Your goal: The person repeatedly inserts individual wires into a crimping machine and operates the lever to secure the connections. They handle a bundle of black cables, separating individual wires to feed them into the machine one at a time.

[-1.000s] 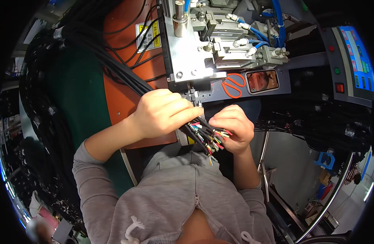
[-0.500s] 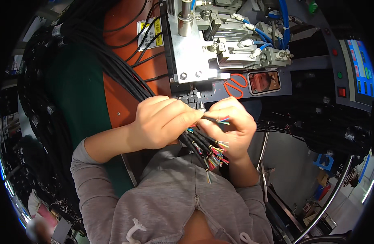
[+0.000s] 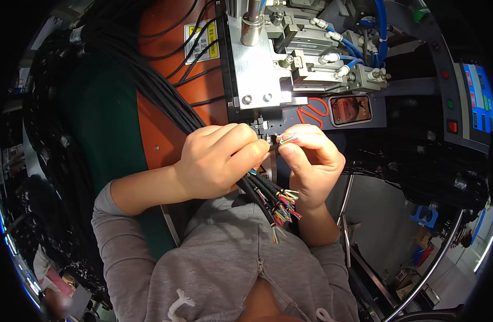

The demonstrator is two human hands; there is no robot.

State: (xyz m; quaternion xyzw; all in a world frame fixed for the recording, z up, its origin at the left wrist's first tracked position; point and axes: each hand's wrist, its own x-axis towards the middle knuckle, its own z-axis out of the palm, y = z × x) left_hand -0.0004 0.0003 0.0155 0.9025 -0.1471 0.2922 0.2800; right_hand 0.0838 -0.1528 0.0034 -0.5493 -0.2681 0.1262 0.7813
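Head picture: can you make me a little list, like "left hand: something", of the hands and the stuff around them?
left hand: closed around black cables
right hand: pinching one cable end with coloured wires
other cable ends: below the hands, bright wires sticking out
machine: silver metal, blue tubes
near machine: lit phone, red loop handles

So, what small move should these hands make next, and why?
Perhaps the right hand should fan out the thin coloured wires ending one black braided cable: its fingertips are at them, and the left hand holds that cable.
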